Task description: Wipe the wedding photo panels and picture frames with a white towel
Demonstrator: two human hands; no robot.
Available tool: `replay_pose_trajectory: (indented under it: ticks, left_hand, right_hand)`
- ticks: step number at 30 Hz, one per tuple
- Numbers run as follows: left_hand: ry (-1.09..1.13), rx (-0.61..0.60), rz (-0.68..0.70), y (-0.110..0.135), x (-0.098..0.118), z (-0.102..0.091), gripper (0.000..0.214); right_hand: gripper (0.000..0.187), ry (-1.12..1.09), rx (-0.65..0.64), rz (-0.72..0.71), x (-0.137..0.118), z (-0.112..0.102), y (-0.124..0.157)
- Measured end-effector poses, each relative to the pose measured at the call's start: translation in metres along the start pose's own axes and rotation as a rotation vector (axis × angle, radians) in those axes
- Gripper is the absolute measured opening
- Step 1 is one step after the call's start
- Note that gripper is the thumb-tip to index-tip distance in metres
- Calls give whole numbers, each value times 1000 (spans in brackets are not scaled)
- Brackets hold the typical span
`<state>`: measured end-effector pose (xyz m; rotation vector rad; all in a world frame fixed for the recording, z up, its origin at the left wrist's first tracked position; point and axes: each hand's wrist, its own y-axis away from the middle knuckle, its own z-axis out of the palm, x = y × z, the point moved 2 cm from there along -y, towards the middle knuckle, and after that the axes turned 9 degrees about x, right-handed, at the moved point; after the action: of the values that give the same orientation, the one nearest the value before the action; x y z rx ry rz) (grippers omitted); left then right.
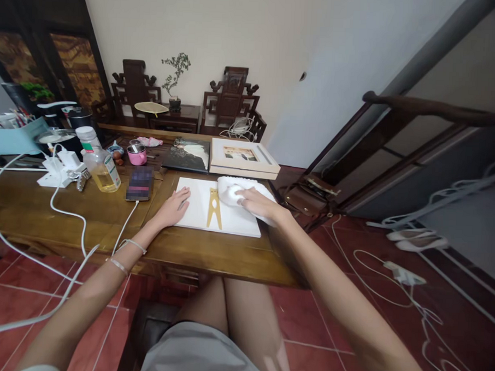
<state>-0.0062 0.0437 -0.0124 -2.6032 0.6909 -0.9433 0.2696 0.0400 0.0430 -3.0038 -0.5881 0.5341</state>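
Observation:
A flat white board or pad [246, 225] lies on the wooden table before me. On it is a yellow clothespin shape [214, 211]; whether it is printed or a separate piece, I cannot tell. My left hand [175, 207] rests on the board's left edge, fingers stretched out flat. Over the right part of the board, my right hand [257, 201] closes its fingers on a bunched white cloth or tissue [227, 189]. The rest of this soft white material spreads under that hand and past the board's right edge.
Behind the board are a framed picture [244, 155] and a dark picture [188, 154]. Leftward stand a phone [140, 183] on its cable, a pink cup [137, 154], a bottle of yellow liquid [103, 165] and a power strip [55, 171]. A wooden chair [418, 111] stands right.

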Motion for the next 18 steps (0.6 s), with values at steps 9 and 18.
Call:
replay_pose_trajectory:
  ticks: [9,18]
  left_hand:
    - [-12,1,15,1,2,0,49]
    - [4,14,20,0,-4,2,47]
  right_hand:
    - [38,-29,-187,-117,-31,-16,100]
    - [48,-11,18,20,-2,-8,9]
